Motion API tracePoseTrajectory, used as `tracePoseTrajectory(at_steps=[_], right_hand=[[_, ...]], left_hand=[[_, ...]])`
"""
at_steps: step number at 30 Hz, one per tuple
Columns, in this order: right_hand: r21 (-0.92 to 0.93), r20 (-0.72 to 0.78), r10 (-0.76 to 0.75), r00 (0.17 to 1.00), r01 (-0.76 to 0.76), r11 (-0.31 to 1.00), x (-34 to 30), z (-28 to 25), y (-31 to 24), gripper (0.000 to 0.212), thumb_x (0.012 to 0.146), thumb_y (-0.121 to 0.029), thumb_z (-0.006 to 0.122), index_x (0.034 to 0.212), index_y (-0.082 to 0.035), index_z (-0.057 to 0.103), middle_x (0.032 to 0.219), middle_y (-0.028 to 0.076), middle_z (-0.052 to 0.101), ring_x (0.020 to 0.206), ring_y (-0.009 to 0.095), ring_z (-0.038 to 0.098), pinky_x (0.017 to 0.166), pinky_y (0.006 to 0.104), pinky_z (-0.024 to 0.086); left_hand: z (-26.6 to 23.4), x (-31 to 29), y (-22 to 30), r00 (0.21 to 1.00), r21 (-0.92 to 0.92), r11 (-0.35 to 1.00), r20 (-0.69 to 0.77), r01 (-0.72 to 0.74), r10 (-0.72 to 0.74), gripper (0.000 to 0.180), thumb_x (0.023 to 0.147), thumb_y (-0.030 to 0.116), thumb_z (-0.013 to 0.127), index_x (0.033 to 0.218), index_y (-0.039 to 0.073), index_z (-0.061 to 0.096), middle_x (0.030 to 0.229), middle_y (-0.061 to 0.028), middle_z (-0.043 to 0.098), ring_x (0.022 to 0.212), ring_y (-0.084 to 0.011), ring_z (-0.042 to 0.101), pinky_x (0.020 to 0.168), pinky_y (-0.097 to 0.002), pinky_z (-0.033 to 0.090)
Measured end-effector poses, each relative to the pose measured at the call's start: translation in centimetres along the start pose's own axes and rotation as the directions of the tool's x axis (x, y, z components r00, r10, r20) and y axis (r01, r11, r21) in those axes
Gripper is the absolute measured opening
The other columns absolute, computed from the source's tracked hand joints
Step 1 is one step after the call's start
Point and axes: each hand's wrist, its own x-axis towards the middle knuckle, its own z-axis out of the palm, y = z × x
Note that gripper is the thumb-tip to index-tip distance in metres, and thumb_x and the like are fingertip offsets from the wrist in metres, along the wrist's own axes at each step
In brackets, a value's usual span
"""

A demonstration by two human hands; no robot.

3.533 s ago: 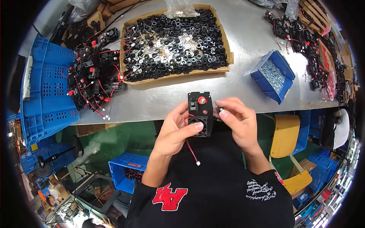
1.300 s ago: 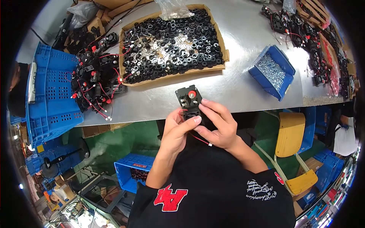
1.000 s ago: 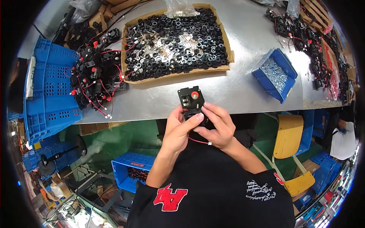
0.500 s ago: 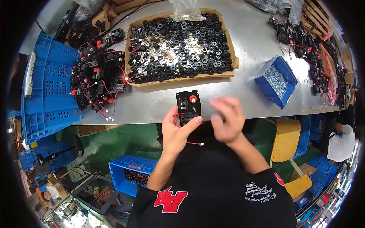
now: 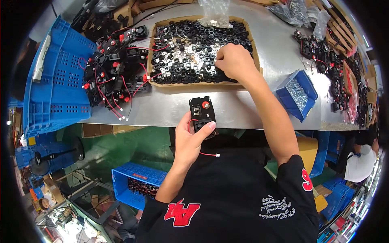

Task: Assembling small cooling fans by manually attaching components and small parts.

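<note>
My left hand (image 5: 188,141) grips a small black plastic module (image 5: 197,104) just off the front edge of the bench, thumb across its lower part. The module bears a red round fitting (image 5: 206,105) with a metal stud, and a red lead ending in a white connector (image 5: 217,155) dangles below. Over the right side of a shallow cardboard tray (image 5: 194,84) is my right hand (image 5: 236,60), fingers drawn together at the parts. Loose black washers (image 5: 172,75) and silver nuts or washers (image 5: 190,54) fill this tray. Whatever the right fingertips pinch is hidden.
Left of the tray lie heaped black modules (image 5: 115,71) with red wires, beside a blue crate (image 5: 60,77). To the right stands a blue bin (image 5: 302,97) of small metal parts. More modules (image 5: 336,87) line the far right. A clear plastic bag (image 5: 214,12) overlaps the tray's back.
My right hand has moved from beside the module up and forward to the tray, its fingers closing together. The left hand keeps hold of the module in nearly the same place.
</note>
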Motion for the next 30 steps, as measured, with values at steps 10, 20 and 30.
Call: tracePoseTrajectory(at_steps=[10, 20, 30], right_hand=[[0.740, -0.182, 0.080, 0.980, 0.083, 0.668, -6.0, -0.9, 0.2, 0.017, 0.085, -0.012, 0.068, 0.096, 0.001, 0.069, 0.081, 0.005, 0.068, 0.075, 0.012, 0.063, 0.070, 0.0254, 0.050], [0.958, 0.170, 0.039, 0.985, -0.174, 0.229, -15.6, 1.5, -0.5, 0.019, 0.089, -0.001, 0.065, 0.107, 0.004, 0.064, 0.096, 0.006, 0.068, 0.086, 0.010, 0.063, 0.077, 0.0245, 0.052], [0.979, 0.136, 0.058, 0.989, -0.143, 0.146, -15.8, 2.3, -0.6, 0.015, 0.089, -0.001, 0.065, 0.104, 0.004, 0.065, 0.095, 0.005, 0.066, 0.086, 0.009, 0.061, 0.076, 0.0237, 0.050]], left_hand=[[-0.6, 0.0, 0.4, 0.995, -0.064, 0.994, 0.059, 0.086, -0.083, 0.038, 0.084, 0.003, 0.071, 0.118, -0.002, 0.055, 0.101, -0.0054, 0.064, 0.090, -0.0104, 0.062, 0.079, -0.0277, 0.054], [0.8, 1.3, 0.0, 0.998, 0.097, 0.995, 0.061, -0.018, 0.012, 0.037, 0.084, 0.000, 0.070, 0.117, -0.005, 0.055, 0.104, -0.0058, 0.064, 0.091, -0.0085, 0.061, 0.083, -0.0241, 0.049], [1.9, 1.0, -0.4, 0.994, 0.214, 0.971, 0.070, -0.102, 0.089, 0.043, 0.081, 0.000, 0.072, 0.121, -0.005, 0.056, 0.103, -0.0057, 0.065, 0.092, -0.0078, 0.060, 0.081, -0.0238, 0.050]])
